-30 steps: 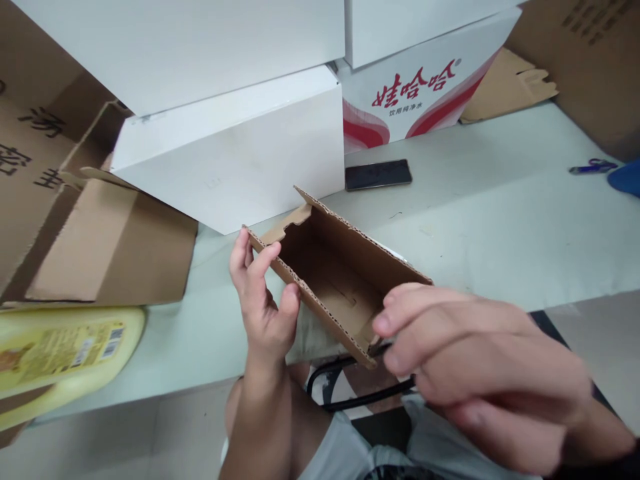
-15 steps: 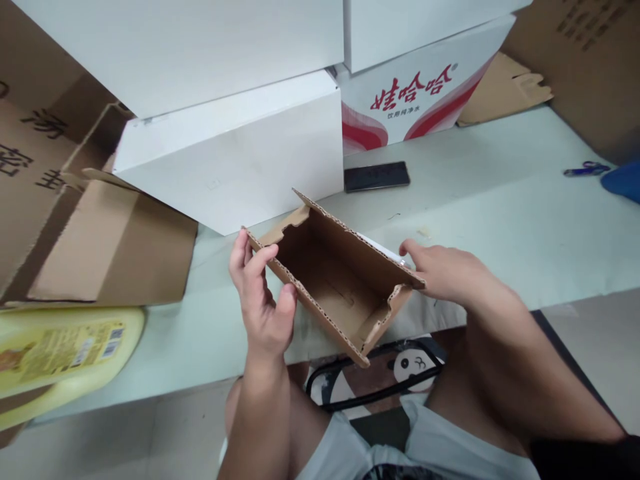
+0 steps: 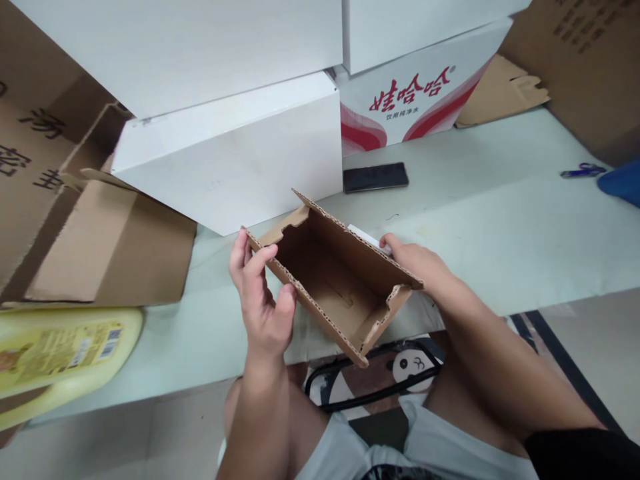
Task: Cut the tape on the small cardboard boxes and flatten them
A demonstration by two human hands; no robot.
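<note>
A small open-topped brown cardboard box (image 3: 345, 293) sits tilted toward me near the table's front edge, its inside showing nothing but bare cardboard. My left hand (image 3: 263, 297) grips its left wall, with fingertips over the upper rim and the thumb against the side. Behind the far right wall is my right hand (image 3: 413, 260), fingers curled by a narrow white piece (image 3: 367, 237) that shows above the rim. The wall hides most of that piece and the lower fingers, so its kind is unclear.
Large white cartons (image 3: 240, 153) stand at the back, with a black phone (image 3: 376, 178) before them. A yellow jug (image 3: 70, 360) and a brown carton (image 3: 115, 247) are at left. Purple-handled scissors (image 3: 583, 171) lie at right beside a blue object (image 3: 620, 188).
My right hand has slid left and away from me along the box's far wall. The white piece has shifted the same way. My left hand and the box stay almost still.
</note>
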